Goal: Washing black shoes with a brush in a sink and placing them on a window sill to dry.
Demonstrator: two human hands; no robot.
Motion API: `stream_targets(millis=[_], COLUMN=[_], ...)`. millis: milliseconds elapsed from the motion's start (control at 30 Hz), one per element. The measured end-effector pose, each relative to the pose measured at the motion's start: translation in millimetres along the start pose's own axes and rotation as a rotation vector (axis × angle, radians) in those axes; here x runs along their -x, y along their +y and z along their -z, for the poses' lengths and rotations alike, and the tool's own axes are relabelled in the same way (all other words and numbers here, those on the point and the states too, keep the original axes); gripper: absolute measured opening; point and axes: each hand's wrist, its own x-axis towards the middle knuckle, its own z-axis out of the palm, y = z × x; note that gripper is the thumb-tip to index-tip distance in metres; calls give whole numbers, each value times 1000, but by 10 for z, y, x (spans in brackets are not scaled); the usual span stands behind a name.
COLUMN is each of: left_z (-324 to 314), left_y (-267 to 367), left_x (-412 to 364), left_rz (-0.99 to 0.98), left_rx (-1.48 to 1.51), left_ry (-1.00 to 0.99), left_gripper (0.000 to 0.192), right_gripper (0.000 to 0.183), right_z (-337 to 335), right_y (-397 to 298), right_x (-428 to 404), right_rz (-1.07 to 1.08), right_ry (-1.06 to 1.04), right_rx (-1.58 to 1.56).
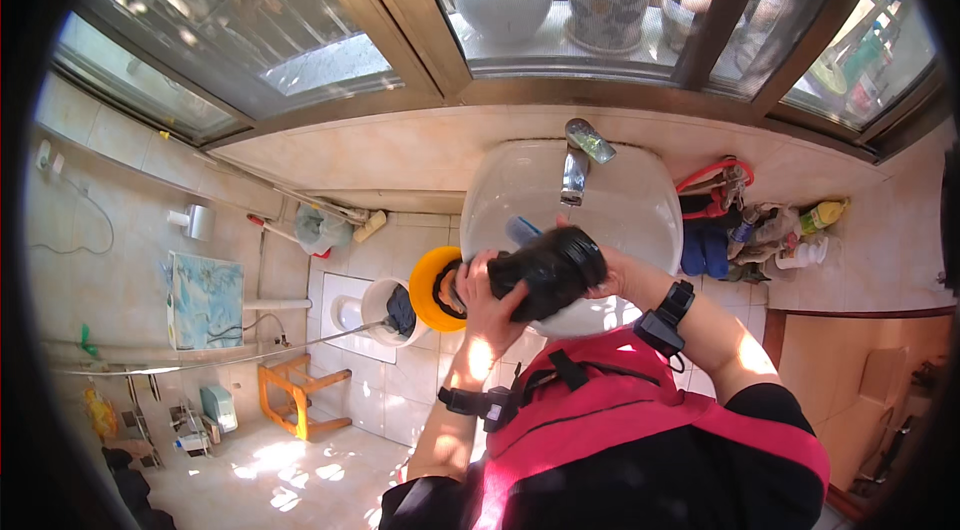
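Note:
My left hand (487,297) grips the near side of a black shoe or boot-like item (544,271), its fingers spread over the dark surface. On the item's other side, at its ribbed right end, is my right hand (611,271), partly hidden by it. Both hands are over the near part of a white washbasin (499,188). A chrome faucet (574,173) stands at the basin's back, above the item. A blue brush-like object (523,230) lies in the basin, just left of the black item. What the black item is exactly cannot be told.
Left of the basin are a yellow bucket or basin (424,286) and a white bucket (375,305) with dark cloth. An orange stool (300,399) stands lower left. Bottles (821,215), blue slippers (705,252) and a red hose (720,170) lie at the right. Windows (570,72) run behind.

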Motion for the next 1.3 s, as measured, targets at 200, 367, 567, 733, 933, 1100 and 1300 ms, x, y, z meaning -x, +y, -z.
stream_targets(millis=[200,367,567,733,933,1100,1300], left_z=[219,117,251,81,-214,-638,-998], left_y=[-12,88,113,67,-139,-289,-362], left_x=[-8,-9,111,127,-23,-60,-230], left_rz=[-371,-283,77,720,1083,1094,1099], left_rx=[-325,-150,1125,2041,1884,1821,1739], left_ry=[114,186,137,-216,-66,-74,-182], left_gripper=[24,35,55,49,40,39,44], right_gripper=[67,59,79,73,50,48,58], right_z=[58,88,-45,-129,200,895,993], right_y=[306,376,348,382,372,304,107], right_x=[98,136,147,26,107,103,18], right_rz=[-41,92,389,404,308,395,510], right_ry=[-44,7,-98,253,424,690,865], right_rx=[63,-158,109,685,595,564,1205])
